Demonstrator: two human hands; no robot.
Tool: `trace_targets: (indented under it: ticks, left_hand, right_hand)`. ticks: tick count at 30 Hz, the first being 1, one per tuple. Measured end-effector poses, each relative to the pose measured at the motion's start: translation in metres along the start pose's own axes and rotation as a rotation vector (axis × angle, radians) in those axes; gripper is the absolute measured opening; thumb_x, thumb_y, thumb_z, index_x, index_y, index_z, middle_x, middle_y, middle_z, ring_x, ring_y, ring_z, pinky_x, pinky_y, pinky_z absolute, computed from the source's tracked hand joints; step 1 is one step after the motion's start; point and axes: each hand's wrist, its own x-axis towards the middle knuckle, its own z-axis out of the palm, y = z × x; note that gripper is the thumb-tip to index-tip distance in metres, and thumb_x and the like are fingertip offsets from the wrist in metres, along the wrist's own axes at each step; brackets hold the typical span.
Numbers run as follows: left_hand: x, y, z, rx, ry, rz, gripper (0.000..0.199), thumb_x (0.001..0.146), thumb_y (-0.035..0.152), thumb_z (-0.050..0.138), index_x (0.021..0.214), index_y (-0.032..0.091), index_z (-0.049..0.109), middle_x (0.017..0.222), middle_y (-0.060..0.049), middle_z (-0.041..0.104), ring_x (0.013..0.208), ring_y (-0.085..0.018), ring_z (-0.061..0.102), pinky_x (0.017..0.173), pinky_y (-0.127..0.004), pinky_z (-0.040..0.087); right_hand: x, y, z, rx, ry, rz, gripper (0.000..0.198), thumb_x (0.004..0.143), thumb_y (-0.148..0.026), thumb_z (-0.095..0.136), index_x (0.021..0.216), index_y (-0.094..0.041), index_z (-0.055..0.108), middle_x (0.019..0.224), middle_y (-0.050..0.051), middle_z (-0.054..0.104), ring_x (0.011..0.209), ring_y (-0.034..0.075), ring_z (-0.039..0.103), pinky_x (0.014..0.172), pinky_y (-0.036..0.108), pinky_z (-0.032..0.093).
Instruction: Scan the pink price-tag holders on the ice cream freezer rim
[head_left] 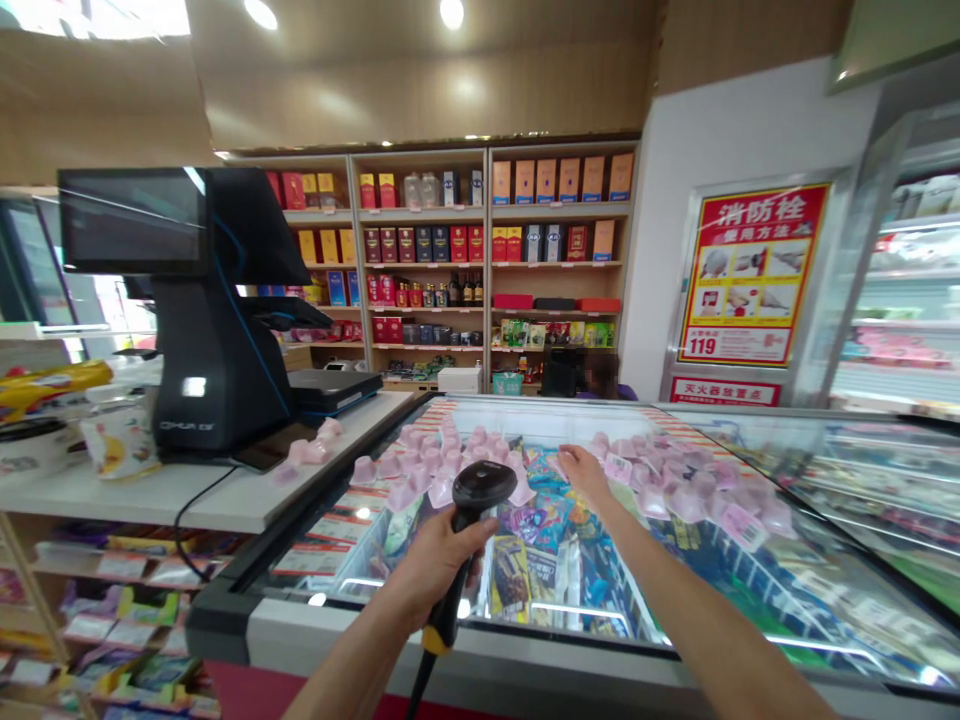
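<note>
My left hand (442,565) is wrapped round the handle of a black barcode scanner (484,487), which stands upright with its head on top and its cable trailing down. Farther forward, my right hand (581,472) is held over the glass top of a chest freezer (277,632), its fingers curled together. Whatever may be between those fingertips is too small to make out. Small pink cups lie on the glass in a left group (427,460) and a right group (675,475); a few on the right show white barcode labels. The right hand is between the groups.
On the counter (217,505) at left stand a point-of-sale terminal (214,360) and several more pink cups (315,447). Bagged goods (525,580) lie under the glass. Shelves of boxes (424,245) fill the back wall; a fire-hydrant poster (754,275) hangs at right.
</note>
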Motion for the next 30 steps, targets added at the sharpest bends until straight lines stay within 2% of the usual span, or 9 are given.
trace_targets:
  ticks: [5,10,13,16,18,21,23,26,30]
  left_hand:
    - [0.006,-0.003,-0.005,0.009,0.081,-0.036,0.030,0.060,0.041,0.060,0.065,0.017,0.044,0.046,0.007,0.044,0.039,-0.006,0.040,0.041,-0.019,0.030]
    - [0.014,-0.012,-0.013,-0.012,0.095,-0.055,0.033,0.059,0.044,0.061,0.064,0.017,0.044,0.047,0.006,0.045,0.041,-0.006,0.041,0.042,-0.020,0.032]
    - [0.017,-0.012,-0.014,0.013,0.102,-0.045,0.031,0.060,0.043,0.060,0.063,0.016,0.044,0.046,0.006,0.044,0.041,-0.007,0.041,0.042,-0.020,0.032]
    - [0.018,-0.009,-0.011,0.036,0.111,-0.054,0.030,0.060,0.042,0.060,0.063,0.016,0.045,0.046,0.006,0.044,0.040,-0.007,0.041,0.041,-0.019,0.032]
    - [0.019,-0.007,-0.009,0.034,0.106,-0.065,0.029,0.060,0.041,0.060,0.065,0.016,0.046,0.046,0.007,0.044,0.039,-0.006,0.041,0.041,-0.019,0.031]
    - [0.019,-0.008,-0.006,0.031,0.107,-0.061,0.030,0.060,0.041,0.060,0.069,0.016,0.047,0.047,0.007,0.045,0.040,-0.006,0.041,0.041,-0.018,0.031]
    - [0.018,-0.010,-0.007,0.030,0.100,-0.059,0.031,0.060,0.042,0.060,0.070,0.016,0.047,0.047,0.007,0.045,0.040,-0.006,0.042,0.041,-0.018,0.031]
    - [0.017,-0.012,-0.008,0.023,0.089,-0.056,0.032,0.060,0.044,0.060,0.071,0.016,0.047,0.047,0.007,0.045,0.041,-0.007,0.042,0.042,-0.019,0.032]
    - [0.013,-0.010,-0.007,0.023,0.096,-0.047,0.031,0.061,0.043,0.060,0.071,0.016,0.047,0.048,0.007,0.046,0.042,-0.006,0.042,0.043,-0.019,0.032]
  right_hand:
    - [-0.012,0.016,0.016,-0.501,-0.040,-0.262,0.017,0.058,-0.021,0.054,0.073,-0.020,0.063,0.077,0.005,0.063,0.079,0.020,0.055,0.077,0.031,0.036]
    - [-0.007,0.026,0.048,-0.657,-0.103,-0.319,0.018,0.065,-0.025,0.052,0.076,-0.019,0.064,0.077,0.008,0.064,0.079,0.021,0.055,0.077,0.032,0.036]
    - [0.000,0.026,0.053,-0.682,-0.131,-0.334,0.026,0.074,-0.028,0.041,0.083,-0.020,0.065,0.079,0.007,0.065,0.078,0.020,0.057,0.074,0.031,0.037]
    - [0.011,0.017,0.034,-0.781,-0.103,-0.378,0.032,0.077,-0.029,0.037,0.097,-0.017,0.060,0.090,0.008,0.064,0.085,0.020,0.056,0.077,0.030,0.037]
    - [0.022,0.008,0.009,-0.968,-0.027,-0.383,0.036,0.077,-0.029,0.037,0.104,-0.014,0.055,0.098,0.011,0.060,0.094,0.022,0.051,0.083,0.031,0.033]
    - [0.036,-0.003,-0.030,-1.224,0.064,-0.326,0.037,0.078,-0.025,0.036,0.110,-0.012,0.050,0.101,0.014,0.057,0.099,0.025,0.047,0.085,0.036,0.030]
    - [0.043,-0.007,-0.047,-1.323,0.033,-0.291,0.035,0.077,-0.023,0.039,0.108,-0.013,0.051,0.100,0.016,0.057,0.098,0.029,0.046,0.081,0.042,0.029]
    - [0.045,-0.005,-0.052,-1.422,-0.073,-0.285,0.025,0.072,-0.021,0.047,0.094,-0.016,0.059,0.097,0.016,0.058,0.099,0.033,0.042,0.079,0.048,0.025]
    - [0.038,0.000,-0.039,-1.409,-0.146,-0.349,0.017,0.070,-0.019,0.049,0.084,-0.018,0.060,0.091,0.012,0.058,0.098,0.029,0.042,0.083,0.047,0.022]
